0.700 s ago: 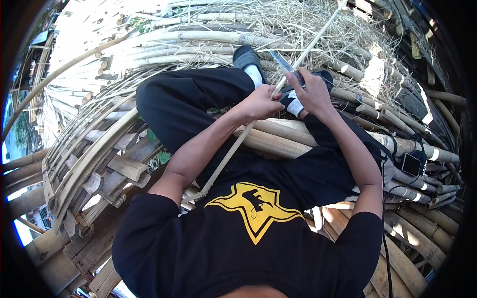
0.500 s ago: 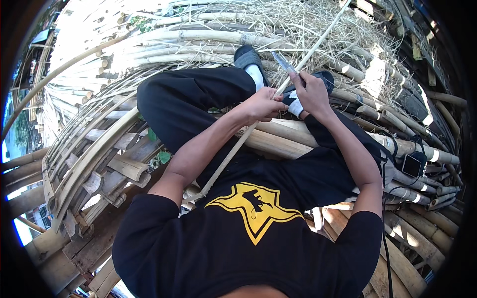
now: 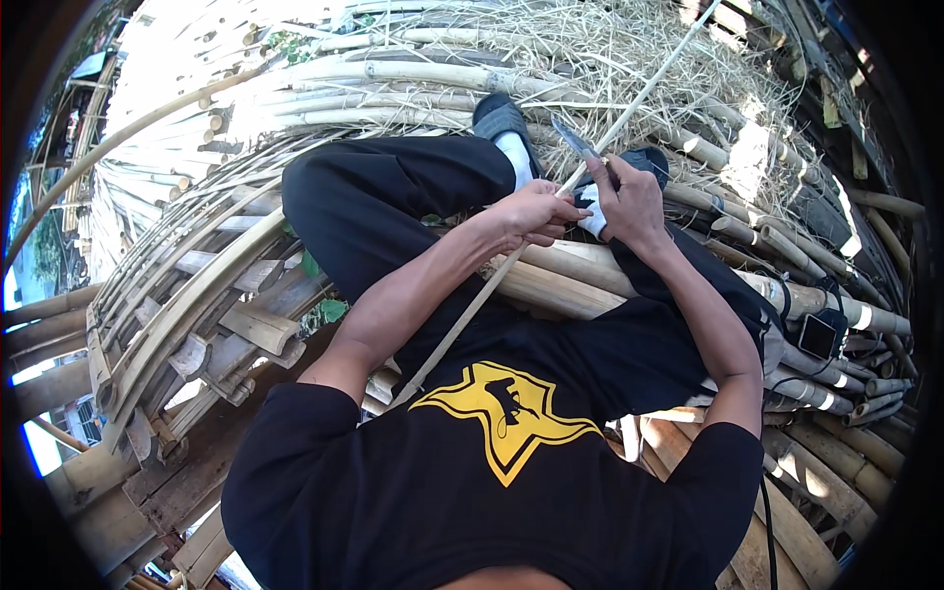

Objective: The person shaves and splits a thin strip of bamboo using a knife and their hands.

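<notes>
A long, pale bamboo strip (image 3: pixel 465 320) runs slantwise from beside my waist, up between my legs and on past my feet. My left hand (image 3: pixel 536 213) is closed around it near its middle. Just to the right, my right hand (image 3: pixel 632 200) grips a knife (image 3: pixel 573 138) by its handle, which the fingers mostly cover. The blade points up and to the left, lying against or very near the strip just beyond my left hand; whether it touches, I cannot tell.
I sit with bent legs on bamboo poles (image 3: pixel 560 285). Thin shavings (image 3: pixel 590 59) lie heaped beyond my sandals (image 3: pixel 503 123). Split bamboo pieces (image 3: pixel 261 329) are at the left. A dark device with a screen (image 3: pixel 817 336) and a cable rests on poles at the right.
Both hands have shifted slightly right and nearer to me, along with the strip and knife. The whole view has also shifted a little. The grips look the same.
</notes>
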### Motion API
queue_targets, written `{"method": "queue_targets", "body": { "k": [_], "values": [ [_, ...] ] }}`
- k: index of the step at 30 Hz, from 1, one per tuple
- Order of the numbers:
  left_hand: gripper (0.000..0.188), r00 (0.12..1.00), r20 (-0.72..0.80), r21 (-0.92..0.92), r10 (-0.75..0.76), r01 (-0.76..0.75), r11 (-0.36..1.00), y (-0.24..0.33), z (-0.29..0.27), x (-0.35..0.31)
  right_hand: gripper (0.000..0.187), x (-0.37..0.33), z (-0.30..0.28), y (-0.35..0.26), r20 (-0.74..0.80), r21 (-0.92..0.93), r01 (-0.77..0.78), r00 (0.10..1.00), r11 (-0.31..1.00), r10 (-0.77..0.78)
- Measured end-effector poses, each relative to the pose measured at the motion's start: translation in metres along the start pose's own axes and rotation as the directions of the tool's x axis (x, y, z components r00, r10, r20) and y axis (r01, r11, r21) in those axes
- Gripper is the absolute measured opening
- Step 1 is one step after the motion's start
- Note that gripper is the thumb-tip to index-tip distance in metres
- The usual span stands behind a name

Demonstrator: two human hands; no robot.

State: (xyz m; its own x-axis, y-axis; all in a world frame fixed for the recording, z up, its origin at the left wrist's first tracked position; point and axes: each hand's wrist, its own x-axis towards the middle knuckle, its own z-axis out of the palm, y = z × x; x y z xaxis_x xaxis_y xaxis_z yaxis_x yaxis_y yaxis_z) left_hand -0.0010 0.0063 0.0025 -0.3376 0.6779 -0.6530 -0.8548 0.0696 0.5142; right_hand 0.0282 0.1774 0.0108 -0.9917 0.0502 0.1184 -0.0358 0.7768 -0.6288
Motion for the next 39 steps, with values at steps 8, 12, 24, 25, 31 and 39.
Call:
{"method": "queue_targets", "body": {
  "k": [8,12,24,25,31,39],
  "values": [
    [0.027,0.999,0.030,0.024,0.028,-0.029,0.999,0.006,-0.004,0.004,0.039,-0.002,-0.004,-0.006,-0.016,-0.002,0.030,0.999,1.000,-0.030],
    [0.027,0.997,0.039,0.015,0.067,-0.068,0.998,0.007,-0.005,0.003,0.039,-0.001,-0.003,-0.011,-0.051,0.060,0.032,0.998,0.998,-0.029],
    [0.037,0.989,0.038,0.052,0.142,-0.144,0.988,0.007,-0.007,0.004,0.040,-0.011,-0.003,-0.024,0.030,0.249,-0.105,0.994,0.963,0.101],
    [0.037,0.991,0.049,0.041,0.122,-0.124,0.991,0.007,-0.007,0.004,0.040,-0.008,-0.002,-0.023,0.028,0.253,-0.114,0.994,0.961,0.110],
    [0.033,0.974,-0.068,0.076,0.215,-0.210,0.975,-0.001,-0.007,0.014,0.040,0.006,0.007,-0.004,0.025,0.256,-0.128,0.992,0.958,0.126],
    [0.024,0.943,-0.135,0.475,0.304,-0.208,0.855,-0.021,-0.018,0.015,0.043,0.023,0.029,0.056,0.167,0.225,-0.243,0.964,0.943,0.209]
  ]
}}
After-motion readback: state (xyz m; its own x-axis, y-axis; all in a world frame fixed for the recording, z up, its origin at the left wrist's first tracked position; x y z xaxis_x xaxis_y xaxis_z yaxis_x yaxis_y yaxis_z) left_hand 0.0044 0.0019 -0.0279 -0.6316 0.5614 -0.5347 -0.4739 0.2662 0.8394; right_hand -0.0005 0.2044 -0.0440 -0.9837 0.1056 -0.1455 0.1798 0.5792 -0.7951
